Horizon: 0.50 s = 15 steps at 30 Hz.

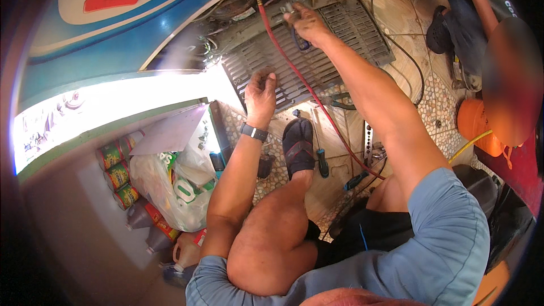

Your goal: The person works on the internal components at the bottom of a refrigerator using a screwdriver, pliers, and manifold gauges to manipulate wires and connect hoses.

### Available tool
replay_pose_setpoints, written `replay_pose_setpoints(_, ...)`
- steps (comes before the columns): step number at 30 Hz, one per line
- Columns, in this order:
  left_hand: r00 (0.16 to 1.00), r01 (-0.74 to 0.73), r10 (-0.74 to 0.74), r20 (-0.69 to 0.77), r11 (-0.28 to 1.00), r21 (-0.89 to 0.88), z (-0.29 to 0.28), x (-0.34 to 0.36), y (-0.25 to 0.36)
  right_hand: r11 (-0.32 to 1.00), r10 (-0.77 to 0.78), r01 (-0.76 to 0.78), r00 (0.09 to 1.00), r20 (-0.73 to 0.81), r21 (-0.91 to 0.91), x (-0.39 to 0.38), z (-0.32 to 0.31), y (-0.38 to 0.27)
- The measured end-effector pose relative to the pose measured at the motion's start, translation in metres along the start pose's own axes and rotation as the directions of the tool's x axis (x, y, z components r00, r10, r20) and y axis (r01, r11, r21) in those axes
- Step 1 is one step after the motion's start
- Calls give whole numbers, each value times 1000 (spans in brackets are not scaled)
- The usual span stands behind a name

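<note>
At the base of a blue appliance, my right hand is closed around a tool that looks like pliers, with dark blue handles. Its silvery end points toward the open machinery bay, and my fingers partly cover it. My left hand hovers at the near left edge of a dark slotted metal grille, fingers curled together; whatever they may hold is hidden. Between my hands runs a red hose, with a brass fitting at its upper end, crossing over the grille.
Screwdrivers and another pair of pliers lie on the tiled floor by my shoe. At left are a plastic bag, cans and bottles. A person is at right, near an orange bucket.
</note>
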State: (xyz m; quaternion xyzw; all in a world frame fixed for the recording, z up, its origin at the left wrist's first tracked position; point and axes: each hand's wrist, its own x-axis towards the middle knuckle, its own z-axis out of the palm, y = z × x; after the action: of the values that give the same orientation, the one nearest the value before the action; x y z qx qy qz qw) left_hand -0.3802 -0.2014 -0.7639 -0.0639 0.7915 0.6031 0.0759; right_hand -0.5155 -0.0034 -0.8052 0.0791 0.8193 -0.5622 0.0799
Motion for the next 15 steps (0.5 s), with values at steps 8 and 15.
replay_pose_setpoints(8, 1000, -25, 25, 17, 999, 23, -8, 3, 7, 998, -52, 49, 994, -95, -35, 8, 2, 10)
replay_pose_setpoints(15, 1000, -15, 15, 6, 999, 37, -8, 7, -1, 984, -107, 98, 993, -54, -148, 16, -1, 27)
